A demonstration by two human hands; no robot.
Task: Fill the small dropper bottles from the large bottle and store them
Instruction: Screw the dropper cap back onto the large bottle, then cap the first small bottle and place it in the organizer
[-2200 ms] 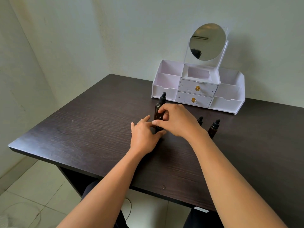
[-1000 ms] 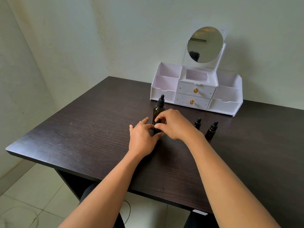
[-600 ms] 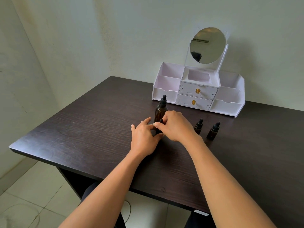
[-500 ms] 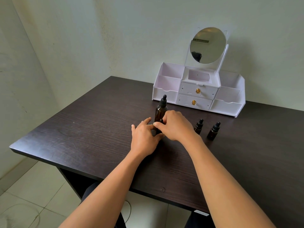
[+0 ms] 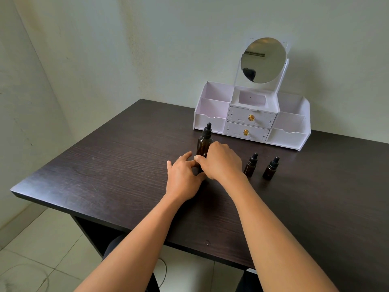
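A large amber dropper bottle (image 5: 204, 142) with a black cap stands upright on the dark table (image 5: 126, 178). Just in front of it, a small dropper bottle (image 5: 202, 163) is almost wholly hidden between my two hands. My left hand (image 5: 182, 178) holds its body from the left. My right hand (image 5: 221, 162) pinches its cap from above. Two more small amber dropper bottles stand capped to the right, one (image 5: 251, 165) near my right wrist and the other (image 5: 271, 168) farther right.
A white cosmetic organiser (image 5: 292, 138) with open side compartments, two shut drawers with gold knobs and a round mirror (image 5: 263, 60) stands at the table's back against the wall. The table's left and near edges drop to a tiled floor.
Both hands have stayed on the small bottle in front of the large one. Only the fingers shifted slightly, and the head camera moved a little.
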